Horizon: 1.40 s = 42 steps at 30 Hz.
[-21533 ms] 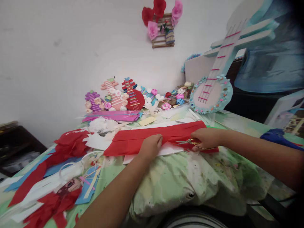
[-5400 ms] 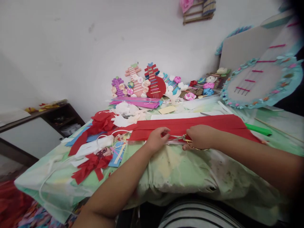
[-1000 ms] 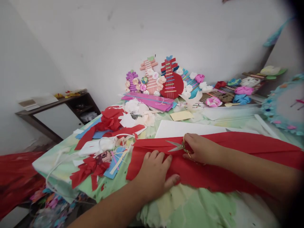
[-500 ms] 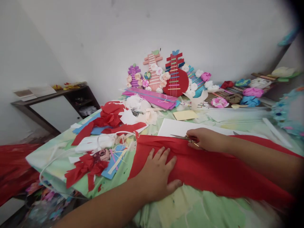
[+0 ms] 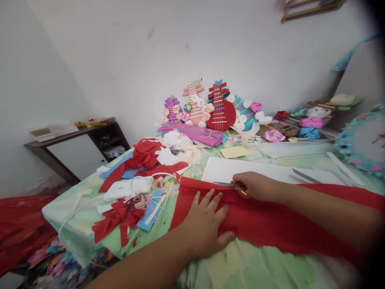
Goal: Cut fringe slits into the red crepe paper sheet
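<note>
A long piece of red fabric or crepe paper [image 5: 258, 218] lies across the near side of the table. My left hand [image 5: 207, 220] rests flat on its left part with the fingers spread. Scissors [image 5: 237, 187] with gold-coloured handles are gripped in my right hand [image 5: 254, 186]; their blades point left along the red sheet's far edge. Whether the blades are apart is hard to make out. Just behind that edge lies a white board [image 5: 270, 170], partly covered by the red sheet and my right forearm. A grey blade-like strip [image 5: 306, 176] lies on the board.
Red scraps [image 5: 147, 154], a white power strip [image 5: 128, 186] with a cord and blue paper [image 5: 155, 208] crowd the left. Guitar-shaped crafts [image 5: 221, 112] lean on the wall. Paper flowers [image 5: 309, 128] stand back right. A low cabinet [image 5: 75, 154] is beyond the table's left edge.
The camera view has tilted and shifted slightly, so the scene sits lower in the picture. The scissors remain in my right hand, and my left hand still presses the red sheet.
</note>
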Available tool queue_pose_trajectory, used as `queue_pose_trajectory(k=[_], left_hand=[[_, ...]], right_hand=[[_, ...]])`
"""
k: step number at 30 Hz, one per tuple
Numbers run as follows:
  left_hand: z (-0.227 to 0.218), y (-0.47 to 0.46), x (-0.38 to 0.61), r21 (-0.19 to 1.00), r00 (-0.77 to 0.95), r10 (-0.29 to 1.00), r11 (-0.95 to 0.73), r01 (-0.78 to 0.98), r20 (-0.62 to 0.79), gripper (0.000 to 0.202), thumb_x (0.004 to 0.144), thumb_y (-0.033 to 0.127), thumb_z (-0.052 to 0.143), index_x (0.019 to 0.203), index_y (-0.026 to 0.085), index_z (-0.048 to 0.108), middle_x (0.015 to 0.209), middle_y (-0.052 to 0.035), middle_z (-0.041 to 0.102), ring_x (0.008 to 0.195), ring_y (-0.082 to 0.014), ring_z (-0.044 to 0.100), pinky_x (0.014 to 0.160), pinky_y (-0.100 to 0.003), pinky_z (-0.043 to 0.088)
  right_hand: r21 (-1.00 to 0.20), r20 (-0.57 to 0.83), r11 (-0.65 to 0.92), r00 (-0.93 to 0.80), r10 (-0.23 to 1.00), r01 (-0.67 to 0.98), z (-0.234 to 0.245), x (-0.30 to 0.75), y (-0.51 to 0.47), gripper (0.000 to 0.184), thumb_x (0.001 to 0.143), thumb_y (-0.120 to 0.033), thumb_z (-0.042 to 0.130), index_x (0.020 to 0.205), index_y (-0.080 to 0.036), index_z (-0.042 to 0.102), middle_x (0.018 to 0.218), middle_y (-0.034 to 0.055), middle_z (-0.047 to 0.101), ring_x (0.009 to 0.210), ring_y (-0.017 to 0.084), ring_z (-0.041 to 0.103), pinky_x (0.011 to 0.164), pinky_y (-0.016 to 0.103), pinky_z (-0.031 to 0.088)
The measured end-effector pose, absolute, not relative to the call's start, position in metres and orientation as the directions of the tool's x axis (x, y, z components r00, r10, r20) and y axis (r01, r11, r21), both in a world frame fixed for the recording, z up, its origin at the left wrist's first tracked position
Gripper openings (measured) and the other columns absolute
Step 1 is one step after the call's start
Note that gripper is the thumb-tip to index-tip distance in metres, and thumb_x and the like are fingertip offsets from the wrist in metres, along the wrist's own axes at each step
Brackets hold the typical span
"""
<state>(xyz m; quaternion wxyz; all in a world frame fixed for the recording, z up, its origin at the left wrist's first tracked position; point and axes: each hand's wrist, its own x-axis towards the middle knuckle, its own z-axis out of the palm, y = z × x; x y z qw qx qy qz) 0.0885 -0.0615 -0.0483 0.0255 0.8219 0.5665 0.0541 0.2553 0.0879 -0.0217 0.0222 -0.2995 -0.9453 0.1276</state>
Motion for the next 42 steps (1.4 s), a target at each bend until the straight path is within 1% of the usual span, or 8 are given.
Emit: queue_pose_trajectory(k=[5, 9, 13, 17, 21, 26, 33, 42], left_hand=[[-0.047, -0.063, 0.087, 0.124, 0.377, 0.925, -0.379, 0.917, 0.038, 0.059, 0.081, 0.057, 0.033, 0.128, 0.021, 0.039, 0.142, -0.0134, 0.018, 0.129, -0.0334, 0.015, 0.098, -0.056, 0.021], [-0.045, -0.062, 0.085, 0.120, 0.404, 0.914, -0.405, 0.906, 0.037, 0.061, 0.079, 0.056, 0.037, 0.129, 0.021, 0.039, 0.143, -0.0136, 0.013, 0.130, -0.0325, 0.012, 0.100, -0.052, 0.018], [-0.044, -0.060, 0.083, 0.121, 0.455, 0.891, -0.452, 0.884, 0.005, 0.060, 0.080, 0.055, 0.037, 0.130, 0.021, 0.037, 0.142, -0.0124, 0.021, 0.129, -0.0289, 0.019, 0.101, -0.050, 0.017], [-0.045, -0.059, 0.082, 0.121, 0.477, 0.879, -0.474, 0.872, 0.009, 0.060, 0.081, 0.055, 0.034, 0.131, 0.020, 0.035, 0.139, -0.0109, 0.029, 0.128, -0.0273, 0.023, 0.101, -0.051, 0.017], [-0.047, -0.057, 0.081, 0.131, 0.478, 0.878, -0.478, 0.869, 0.030, 0.064, 0.078, 0.057, 0.038, 0.128, 0.017, 0.039, 0.139, -0.0129, 0.027, 0.128, -0.0301, 0.022, 0.102, -0.049, 0.017], [-0.051, -0.053, 0.082, 0.183, 0.487, 0.872, -0.488, 0.854, 0.052, 0.065, 0.076, 0.058, 0.041, 0.125, 0.014, 0.043, 0.140, -0.0146, 0.026, 0.128, -0.0324, 0.020, 0.102, -0.051, 0.014], [-0.043, -0.054, 0.085, 0.171, 0.532, 0.844, -0.535, 0.827, 0.064, 0.062, 0.074, 0.057, 0.046, 0.123, 0.020, 0.045, 0.136, -0.0094, 0.035, 0.125, -0.0283, 0.029, 0.101, -0.050, 0.018], [-0.046, -0.063, 0.087, 0.102, 0.486, 0.870, -0.493, 0.864, 0.088, 0.063, 0.076, 0.058, 0.043, 0.126, 0.021, 0.043, 0.136, -0.0085, 0.035, 0.126, -0.0285, 0.027, 0.101, -0.050, 0.019]], right_hand=[[-0.299, -0.147, 0.745, -0.800, 0.582, 0.596, -0.007, 0.260, 0.106, 0.013, 0.068, -0.030, 0.050, 0.071, -0.018, 0.047, 0.064, -0.0020, 0.054, 0.056, 0.010, 0.045, 0.051, 0.020, 0.032], [-0.234, -0.134, 0.721, -0.756, 0.641, 0.653, 0.011, 0.258, 0.124, 0.012, 0.064, -0.027, 0.054, 0.068, -0.018, 0.048, 0.063, -0.0019, 0.052, 0.057, 0.010, 0.046, 0.052, 0.021, 0.032], [-0.121, -0.021, 0.629, -0.635, 0.772, 0.768, 0.029, 0.254, 0.139, 0.009, 0.063, -0.022, 0.055, 0.064, -0.017, 0.048, 0.065, 0.0022, 0.053, 0.064, 0.014, 0.048, 0.055, 0.024, 0.029], [-0.088, 0.094, 0.550, -0.542, 0.835, 0.831, 0.042, 0.248, 0.120, 0.019, 0.071, -0.033, 0.049, 0.074, -0.015, 0.052, 0.075, 0.0076, 0.056, 0.073, 0.018, 0.050, 0.058, 0.026, 0.030], [-0.141, -0.047, 0.657, -0.668, 0.743, 0.740, 0.035, 0.247, 0.070, 0.033, 0.066, -0.049, 0.055, 0.073, -0.017, 0.055, 0.070, 0.0020, 0.057, 0.064, 0.013, 0.049, 0.055, 0.023, 0.032], [-0.192, -0.258, 0.646, -0.673, 0.693, 0.739, 0.005, 0.253, 0.049, 0.027, 0.068, -0.043, 0.057, 0.063, -0.016, 0.056, 0.056, -0.0002, 0.054, 0.052, 0.010, 0.047, 0.049, 0.023, 0.033], [-0.210, -0.147, 0.563, -0.595, 0.790, 0.800, -0.007, 0.241, 0.088, 0.031, 0.084, -0.037, 0.043, 0.101, -0.013, 0.054, 0.094, 0.0043, 0.058, 0.079, 0.013, 0.056, 0.069, 0.030, 0.047], [-0.224, -0.027, 0.501, -0.520, 0.854, 0.836, -0.008, 0.261, 0.111, 0.034, 0.084, -0.038, 0.044, 0.106, -0.014, 0.052, 0.100, 0.0063, 0.057, 0.085, 0.015, 0.056, 0.075, 0.034, 0.046]])
